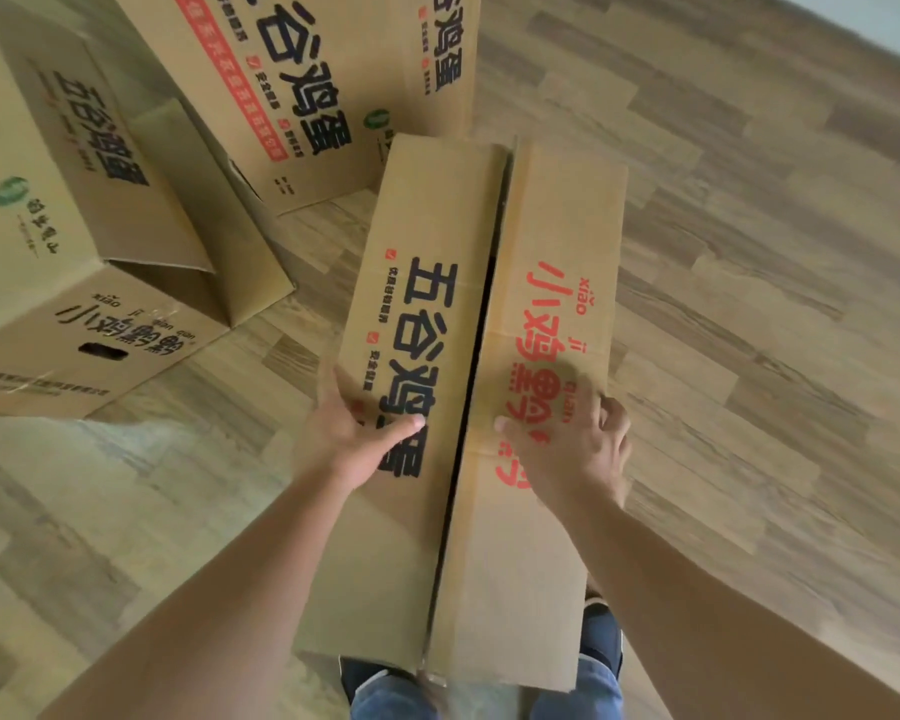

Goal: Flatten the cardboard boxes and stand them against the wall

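1. Held above the wood floor (723,252): a long cardboard box (437,537), top flaps closed with a dark slit between.
2. Left hand (354,439) gripping its left edge, thumb on top.
3. Right hand (567,444) gripping its right edge.
4. Two more boxes (100,210) on the floor, upper left.

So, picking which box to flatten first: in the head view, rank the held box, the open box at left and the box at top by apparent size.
Largest to smallest:
1. Held box, though nearest the camera.
2. Open box at left and box at top: both cropped, too unsure to rank.
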`<state>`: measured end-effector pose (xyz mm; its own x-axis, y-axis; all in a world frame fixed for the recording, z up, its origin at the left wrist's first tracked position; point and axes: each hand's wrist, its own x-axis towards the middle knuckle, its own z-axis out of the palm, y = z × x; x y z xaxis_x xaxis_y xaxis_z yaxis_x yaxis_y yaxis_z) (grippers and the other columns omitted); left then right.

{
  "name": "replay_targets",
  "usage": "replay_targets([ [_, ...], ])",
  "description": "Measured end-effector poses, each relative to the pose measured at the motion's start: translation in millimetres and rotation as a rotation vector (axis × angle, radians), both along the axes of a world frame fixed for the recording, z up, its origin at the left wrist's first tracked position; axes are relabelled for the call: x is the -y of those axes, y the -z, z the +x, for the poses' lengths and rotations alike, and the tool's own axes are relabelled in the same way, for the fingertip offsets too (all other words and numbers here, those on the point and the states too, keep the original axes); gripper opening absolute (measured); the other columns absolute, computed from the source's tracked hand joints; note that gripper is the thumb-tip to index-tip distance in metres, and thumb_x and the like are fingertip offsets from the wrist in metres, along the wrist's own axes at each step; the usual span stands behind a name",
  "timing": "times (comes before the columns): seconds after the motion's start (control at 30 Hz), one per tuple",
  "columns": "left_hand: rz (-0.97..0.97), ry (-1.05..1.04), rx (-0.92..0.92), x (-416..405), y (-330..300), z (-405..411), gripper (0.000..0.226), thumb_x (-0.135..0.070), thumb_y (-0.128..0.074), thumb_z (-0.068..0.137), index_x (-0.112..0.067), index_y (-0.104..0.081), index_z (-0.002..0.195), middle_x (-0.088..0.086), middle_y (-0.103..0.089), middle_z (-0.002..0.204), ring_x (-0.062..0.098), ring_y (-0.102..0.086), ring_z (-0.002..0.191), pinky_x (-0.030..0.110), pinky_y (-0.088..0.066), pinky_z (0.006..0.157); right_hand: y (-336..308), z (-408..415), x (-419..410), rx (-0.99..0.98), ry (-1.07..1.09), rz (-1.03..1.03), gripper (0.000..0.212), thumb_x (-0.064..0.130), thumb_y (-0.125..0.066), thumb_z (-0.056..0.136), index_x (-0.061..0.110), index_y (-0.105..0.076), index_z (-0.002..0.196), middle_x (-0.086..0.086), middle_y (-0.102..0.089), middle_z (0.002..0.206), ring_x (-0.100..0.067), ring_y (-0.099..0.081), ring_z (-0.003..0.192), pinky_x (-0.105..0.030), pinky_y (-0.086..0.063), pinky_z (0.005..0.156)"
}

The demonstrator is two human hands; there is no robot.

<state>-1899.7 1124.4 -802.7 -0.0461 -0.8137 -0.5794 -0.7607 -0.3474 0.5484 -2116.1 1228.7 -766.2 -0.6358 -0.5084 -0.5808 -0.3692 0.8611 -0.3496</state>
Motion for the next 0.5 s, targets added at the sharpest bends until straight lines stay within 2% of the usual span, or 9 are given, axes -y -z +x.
replay_targets([
  [0.07,0.077,-0.065,0.012,9,7,2,0.104,-0.073,-0.092,0.033,-0.033,-0.046,0.117,-0.011,-0.070,0.100,0.012,-0.070,0.091,0.046,-0.062,0.084,13,-10,4,0.067,0.110,0.016,0.139,0.070,-0.087,0.058,0.033,-0.002,0.162,-0.014,-0.031,0.157,-0.039,-0.043,0.138,-0.055,-0.051,0.099],
  [0.13,0.113,-0.093,0.019,14,9,1,0.101,-0.069,-0.094,0.025,-0.030,-0.050,0.106,-0.008,-0.071,0.097,0.012,-0.070,0.090,0.045,-0.061,0.087,24,-22,7,0.158,0.217,-0.006,0.148,0.073,-0.091,0.039,0.031,-0.012,0.157,-0.008,-0.052,0.140,-0.034,-0.060,0.120,-0.053,-0.059,0.088],
  [0.2,0.127,-0.121,-0.013,17,11,2,0.101,-0.064,-0.096,0.020,-0.028,-0.052,0.104,-0.007,-0.073,0.096,0.013,-0.072,0.090,0.044,-0.061,0.087,34,-34,9,0.263,0.287,-0.043,0.135,0.064,-0.097,0.036,0.027,-0.029,0.146,0.001,-0.060,0.119,-0.025,-0.065,0.105,-0.045,-0.061,0.075],
  [0.23,0.129,-0.127,-0.030,18,13,3,0.103,-0.062,-0.097,0.019,-0.027,-0.052,0.104,-0.007,-0.073,0.096,0.013,-0.072,0.089,0.044,-0.061,0.087,39,-38,10,0.307,0.315,-0.064,0.124,0.056,-0.101,0.038,0.026,-0.035,0.139,0.003,-0.060,0.113,-0.021,-0.065,0.102,-0.041,-0.060,0.073],
  [0.3,0.138,-0.140,-0.058,19,16,4,0.107,-0.063,-0.097,0.014,-0.025,-0.053,0.105,-0.005,-0.073,0.096,0.014,-0.073,0.090,0.045,-0.062,0.085,47,-42,9,0.328,0.331,-0.081,0.114,0.051,-0.103,0.039,0.027,-0.039,0.130,0.004,-0.061,0.109,-0.019,-0.065,0.099,-0.040,-0.059,0.074],
  [0.5,0.124,-0.156,-0.099,13,6,-2,0.107,-0.062,-0.098,0.016,-0.023,-0.056,0.106,-0.004,-0.076,0.096,0.017,-0.074,0.090,0.047,-0.062,0.083,46,-39,1,0.261,0.312,-0.085,0.106,0.053,-0.101,0.047,0.026,-0.041,0.130,0.003,-0.062,0.107,-0.021,-0.065,0.097,-0.046,-0.061,0.080],
])
